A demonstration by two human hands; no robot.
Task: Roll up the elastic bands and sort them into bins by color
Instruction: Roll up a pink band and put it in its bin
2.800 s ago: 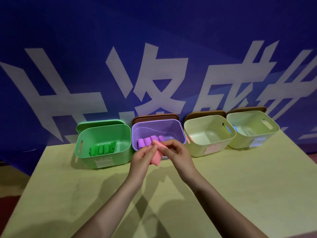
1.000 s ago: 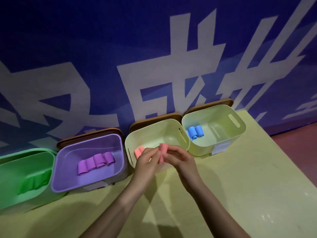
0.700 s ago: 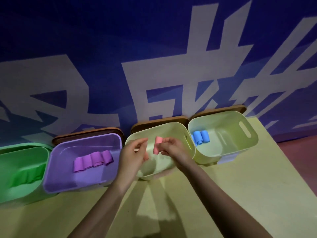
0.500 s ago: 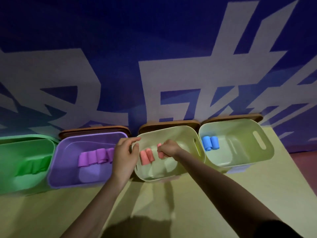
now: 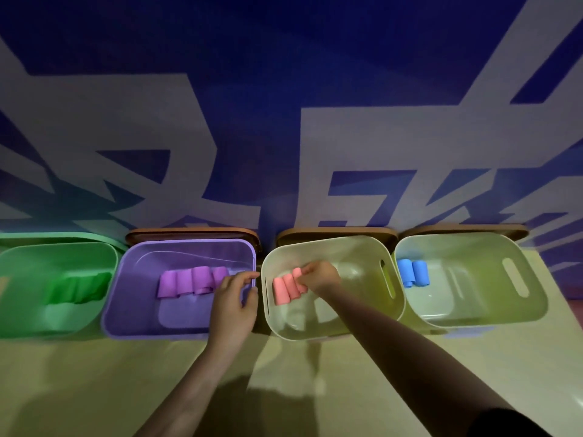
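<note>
Right hand (image 5: 318, 275) reaches into the cream bin (image 5: 334, 332) at centre frame, fingers curled down onto the rightmost of three pink rolls (image 5: 288, 287); it appears to pinch that roll, probably seating it against its neighbours so it does not uncurl. Forearm enters from lower right, wrist bent downward over the bin floor.

Left hand (image 5: 235, 302) sits at the right rim of the purple bin (image 5: 132, 329), thumb and fingers curled at the wall. Whether it grips the rim or merely hovers, cannot tell; likely steadying. It holds no band.

Sorted so far: purple rolls (image 5: 192, 280) in the purple bin, green rolls (image 5: 77, 287) in the green bin (image 5: 19, 326) at left, blue rolls (image 5: 413, 272) in the second cream bin (image 5: 536, 294) at right.
</note>
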